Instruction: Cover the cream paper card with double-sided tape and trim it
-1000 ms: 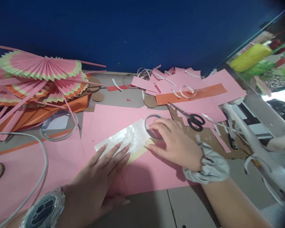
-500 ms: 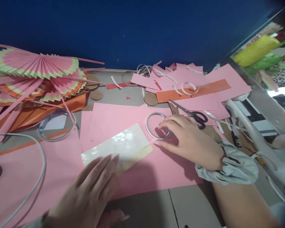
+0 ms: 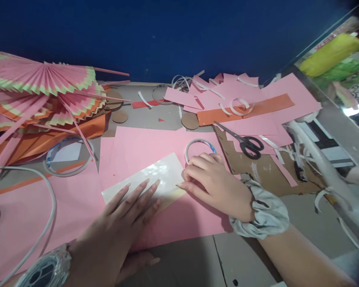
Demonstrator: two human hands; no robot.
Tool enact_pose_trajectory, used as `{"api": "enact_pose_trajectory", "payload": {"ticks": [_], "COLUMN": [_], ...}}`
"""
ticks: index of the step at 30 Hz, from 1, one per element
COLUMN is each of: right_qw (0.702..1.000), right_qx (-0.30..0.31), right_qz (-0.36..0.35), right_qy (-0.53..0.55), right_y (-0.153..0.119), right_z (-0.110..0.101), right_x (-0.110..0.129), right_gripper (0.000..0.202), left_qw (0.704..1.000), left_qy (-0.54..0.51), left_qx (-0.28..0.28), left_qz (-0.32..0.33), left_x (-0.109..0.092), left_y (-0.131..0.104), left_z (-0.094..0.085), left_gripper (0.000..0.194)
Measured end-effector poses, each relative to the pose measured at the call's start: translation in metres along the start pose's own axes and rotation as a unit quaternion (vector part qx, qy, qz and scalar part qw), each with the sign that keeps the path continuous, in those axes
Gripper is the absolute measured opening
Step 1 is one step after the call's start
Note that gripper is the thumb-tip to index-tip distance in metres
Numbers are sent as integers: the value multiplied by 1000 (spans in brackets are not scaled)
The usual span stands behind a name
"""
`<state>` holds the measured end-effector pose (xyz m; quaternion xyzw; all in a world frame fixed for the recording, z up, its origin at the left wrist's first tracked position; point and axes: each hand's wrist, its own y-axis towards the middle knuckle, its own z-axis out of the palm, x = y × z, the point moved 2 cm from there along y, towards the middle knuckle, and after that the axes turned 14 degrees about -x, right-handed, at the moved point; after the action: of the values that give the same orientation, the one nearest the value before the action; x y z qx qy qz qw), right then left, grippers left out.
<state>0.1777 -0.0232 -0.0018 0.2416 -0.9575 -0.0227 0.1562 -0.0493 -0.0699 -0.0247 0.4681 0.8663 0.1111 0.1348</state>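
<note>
A glossy whitish strip (image 3: 164,171) with a yellowish lower edge lies slanted on a large pink sheet (image 3: 137,143). My left hand (image 3: 122,219) rests spread and flat on its lower left part, with nothing gripped. At the strip's right end, my right hand (image 3: 209,179) has its thumb and fingers pinched together; what they hold, if anything, is too small to make out. Just behind the right hand's fingers lies a roll of clear tape (image 3: 187,152), partly covered by that hand.
Black scissors (image 3: 248,145) lie on cardboard at the right, near pink scraps (image 3: 266,129) and an orange strip (image 3: 266,107). Folded paper fans (image 3: 44,79) are piled at the back left, with a larger tape ring (image 3: 91,157) before them. A cutter (image 3: 299,171) lies far right.
My right hand has moved left from the tape roll to the strip's right end, and its fingers have closed. My left hand has spread its fingers and shifted slightly over the strip.
</note>
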Motion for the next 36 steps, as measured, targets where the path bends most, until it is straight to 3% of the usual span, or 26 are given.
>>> {"api": "enact_pose_trajectory", "payload": {"ticks": [36], "right_qw": [1000], "right_qx": [-7], "right_qz": [16], "right_qy": [1], "right_y": [0], "right_z": [9], "right_x": [8], "right_gripper": [16], "left_qw": [1000], "left_qy": [3], "left_qx": [24], "left_qz": [-17], "left_x": [1], "left_y": [-7], "left_z": [6], "left_gripper": [75]}}
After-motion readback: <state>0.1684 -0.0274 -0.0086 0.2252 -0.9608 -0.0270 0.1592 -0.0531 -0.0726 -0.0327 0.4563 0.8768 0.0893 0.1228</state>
